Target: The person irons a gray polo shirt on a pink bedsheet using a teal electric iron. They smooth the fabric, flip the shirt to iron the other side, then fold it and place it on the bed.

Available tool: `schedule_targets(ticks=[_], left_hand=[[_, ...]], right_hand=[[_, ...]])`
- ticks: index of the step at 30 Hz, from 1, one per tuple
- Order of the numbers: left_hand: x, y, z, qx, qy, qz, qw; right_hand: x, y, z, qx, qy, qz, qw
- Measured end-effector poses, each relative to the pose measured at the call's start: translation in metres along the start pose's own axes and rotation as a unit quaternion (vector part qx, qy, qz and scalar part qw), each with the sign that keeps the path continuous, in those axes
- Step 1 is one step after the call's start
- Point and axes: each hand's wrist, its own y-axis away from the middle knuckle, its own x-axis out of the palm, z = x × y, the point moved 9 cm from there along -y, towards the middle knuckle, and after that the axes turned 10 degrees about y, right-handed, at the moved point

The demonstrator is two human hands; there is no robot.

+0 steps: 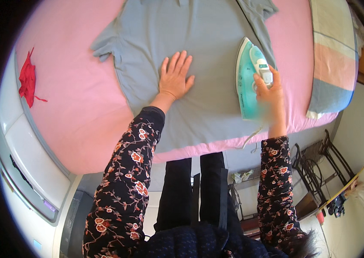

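Observation:
A grey short-sleeved shirt (201, 106) lies spread over a pink bed sheet (72, 106). Flat on the shirt, a little left of its middle, my left hand (176, 74) rests palm down with the fingers spread. My right hand (270, 90) grips the handle of a turquoise and white Panasonic steam iron (246, 87). The iron lies over the shirt's right part, its tip pointing away from me. Its soleplate is hidden underneath. Soft creases run through the fabric near the left sleeve (106, 43).
A red cloth (28, 79) with straps lies at the bed's left edge. At the right is a folded checked blanket (333, 64). The iron's cord (251, 138) hangs near the front edge. A black metal stand (323, 164) is on the floor, right.

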Motion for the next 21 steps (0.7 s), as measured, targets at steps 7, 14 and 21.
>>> schedule_targets(ticks=[7, 14, 21], left_hand=[[-0.005, -0.008, 0.003, 0.022, -0.03, -0.027, 0.999], [-0.015, 0.012, 0.003, 0.009, -0.041, -0.013, 0.999], [-0.047, 0.194, 0.009, -0.153, 0.017, 0.06, 0.986]], right_hand=[[0.012, 0.092, -0.091, 0.047, 0.044, 0.048, 0.997], [0.017, 0.196, -0.133, -0.004, 0.241, 0.189, 0.952], [0.005, 0.193, -0.102, -0.018, 0.161, 0.123, 0.979]])
